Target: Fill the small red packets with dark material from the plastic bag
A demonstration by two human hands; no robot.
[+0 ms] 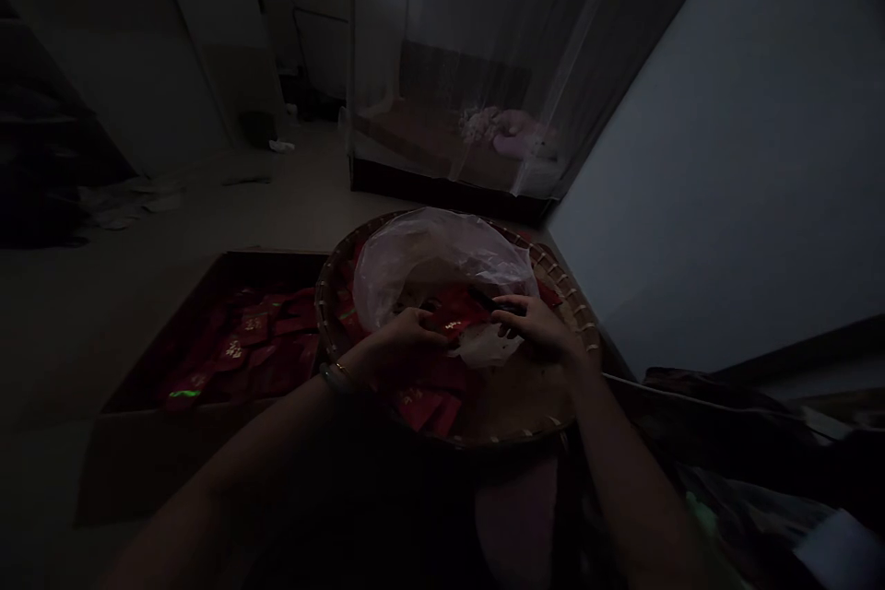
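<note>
A round woven bamboo tray (587, 332) is in front of me, with a clear plastic bag (442, 244) open across its far half. My left hand (411, 329) has its fingers closed on the edge of a red packet (453, 324) with gold characters, at the bag's mouth. My right hand (532, 324) is curled round a slim dark object (484, 299) whose kind the gloom hides; it points toward the packet. Below the hands lies a crumpled pale piece of plastic (488, 348). More red packets (429, 410) lie in the tray's near left part.
A cardboard box (138, 429) full of red packets (253, 327) stands left of the tray. Behind is a netted bed (456, 175) with pink bedding (515, 131). A pale wall (725, 157) rises at right, with dark clutter (747, 424) below it. The room is dim.
</note>
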